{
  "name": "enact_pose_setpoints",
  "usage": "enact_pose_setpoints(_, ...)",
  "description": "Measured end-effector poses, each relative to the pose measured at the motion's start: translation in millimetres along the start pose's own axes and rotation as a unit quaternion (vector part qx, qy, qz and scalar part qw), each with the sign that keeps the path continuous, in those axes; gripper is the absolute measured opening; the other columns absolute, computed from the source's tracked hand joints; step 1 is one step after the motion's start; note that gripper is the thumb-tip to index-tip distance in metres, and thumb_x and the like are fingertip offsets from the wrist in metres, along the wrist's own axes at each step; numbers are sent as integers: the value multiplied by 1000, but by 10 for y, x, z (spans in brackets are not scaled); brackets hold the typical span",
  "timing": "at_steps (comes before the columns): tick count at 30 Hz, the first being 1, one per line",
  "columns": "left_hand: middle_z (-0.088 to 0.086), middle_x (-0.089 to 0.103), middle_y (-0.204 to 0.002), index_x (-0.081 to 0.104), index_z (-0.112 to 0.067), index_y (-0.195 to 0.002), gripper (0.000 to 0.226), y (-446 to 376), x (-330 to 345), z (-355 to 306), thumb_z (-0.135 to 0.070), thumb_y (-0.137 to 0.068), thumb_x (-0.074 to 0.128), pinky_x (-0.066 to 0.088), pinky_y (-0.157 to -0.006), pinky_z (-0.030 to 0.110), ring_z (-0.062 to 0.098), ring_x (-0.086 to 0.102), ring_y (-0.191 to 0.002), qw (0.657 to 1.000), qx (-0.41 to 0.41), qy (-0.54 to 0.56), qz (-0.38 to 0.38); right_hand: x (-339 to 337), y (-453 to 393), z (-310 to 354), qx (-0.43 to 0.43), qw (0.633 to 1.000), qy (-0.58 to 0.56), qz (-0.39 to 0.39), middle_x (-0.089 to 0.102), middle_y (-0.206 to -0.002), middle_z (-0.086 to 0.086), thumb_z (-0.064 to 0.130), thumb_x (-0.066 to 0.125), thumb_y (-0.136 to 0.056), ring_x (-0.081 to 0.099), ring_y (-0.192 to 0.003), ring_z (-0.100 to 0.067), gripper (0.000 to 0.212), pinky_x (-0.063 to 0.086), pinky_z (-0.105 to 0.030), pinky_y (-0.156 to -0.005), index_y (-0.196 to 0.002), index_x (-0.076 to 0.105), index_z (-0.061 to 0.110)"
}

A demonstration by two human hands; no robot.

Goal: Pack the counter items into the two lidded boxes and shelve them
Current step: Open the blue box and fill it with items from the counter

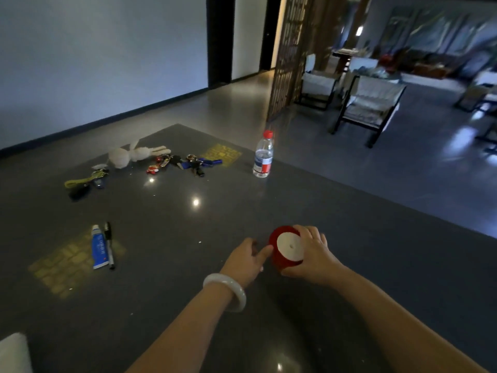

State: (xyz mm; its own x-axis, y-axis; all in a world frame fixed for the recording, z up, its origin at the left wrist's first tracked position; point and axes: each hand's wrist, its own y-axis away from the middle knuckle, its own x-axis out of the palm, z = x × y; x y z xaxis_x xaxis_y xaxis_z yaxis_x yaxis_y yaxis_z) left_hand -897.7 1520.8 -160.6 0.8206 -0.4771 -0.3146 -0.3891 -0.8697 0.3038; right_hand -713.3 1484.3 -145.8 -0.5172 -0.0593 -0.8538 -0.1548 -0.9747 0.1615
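While my right hand [312,254] wraps around the red spool [286,249], fingers curled over its far side and thumb under its near side, my left hand [247,258] sits just beside it with loosely bent fingers, one fingertip touching the spool's left rim and closed on nothing. The spool is near the middle of the counter [188,305], toward its right edge, tilted so its white face looks up at me.

I judge the packing barely begun. No lidded box shows anywhere in view, nor any shelf. Everything else lies loose: the tube [99,247] and pen [109,244] side by side toward the left edge, the key bunches [185,162] and the plush rabbit [134,154] near the far corner, more keys on a yellow strap [86,183] to their left, and the bottle [263,156] upright at the far right edge. All of it waits to be boxed.
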Motion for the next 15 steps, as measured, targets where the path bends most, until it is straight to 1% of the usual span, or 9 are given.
enact_pose_setpoints(2, 3, 63, -111, 39, -18, -136, 59, 137, 257, -200, -46, -89, 63, 59, -81, 42, 21, 71, -90, 991, -15, 115, 66, -170, 288, -106, -19, 1000, 1, -25, 20, -141, 9, 45, 84, -62, 22, -132, -16, 113, 36, -40, -106, -148, 13, 30)
enact_pose_setpoints(3, 5, 62, -111, 41, -18, -132, 56, 212, 391, -287, -41, -87, 67, 60, -77, 42, 22, 72, -88, 983, -21, 159, 93, -252, 443, -170, -21, 999, 2, -33, 17, -141, 12, 47, 82, -62, 20, -133, -15, 116, 35, -41, -107, -150, 9, 31)
enact_pose_setpoints(6, 11, 58, -122, 48, -18, -122, 48, 433, 811, -504, -26, -82, 73, 60, -75, 44, 31, 67, -100, 956, -34, 253, 146, -500, 916, -437, -17, 999, 6, -49, 11, -141, 19, 53, 79, -63, 15, -135, -13, 120, 32, -43, -110, -150, -1, 36)
enact_pose_setpoints(9, 13, 60, -122, 51, -16, -120, 46, 659, 1263, -676, -20, -79, 73, 59, -73, 44, 33, 66, -102, 939, -45, 295, 171, -761, 1401, -793, 9, 998, 4, -60, 10, -143, 20, 53, 79, -64, 14, -136, -12, 119, 30, -43, -111, -150, -2, 37)
enact_pose_setpoints(11, 14, 62, -121, 52, -14, -121, 44, 829, 1581, -780, -17, -81, 72, 59, -72, 42, 32, 68, -100, 933, -50, 303, 188, -938, 1745, -1054, 38, 997, -17, -71, 14, -144, 17, 54, 77, -67, 22, -132, -9, 112, 36, -38, -108, -150, 4, 37)
enact_pose_setpoints(13, 14, 63, -121, 53, -11, -122, 45, 1002, 1890, -870, -16, -82, 71, 58, -72, 40, 31, 69, -97, 925, -48, 310, 215, -1111, 2098, -1309, 76, 990, -56, -103, 27, -142, 13, 53, 72, -74, 38, -119, -3, 95, 44, -23, -94, -149, 16, 35)
enact_pose_setpoints(14, 13, 64, -120, 53, -11, -123, 46, 1090, 2037, -912, -17, -80, 71, 58, -72, 40, 30, 70, -97, 921, -48, 312, 229, -1191, 2278, -1429, 97, 984, -84, -123, 37, -138, 11, 52, 69, -78, 45, -111, -1, 84, 46, -17, -85, -147, 25, 33)
enact_pose_setpoints(15, 13, 65, -120, 52, -12, -123, 49, 1169, 2180, -954, -18, -79, 72, 58, -72, 40, 30, 70, -97, 917, -47, 311, 244, -1258, 2452, -1546, 118, 976, -112, -142, 46, -133, 10, 49, 67, -81, 51, -105, 0, 73, 46, -15, -79, -143, 33, 30)
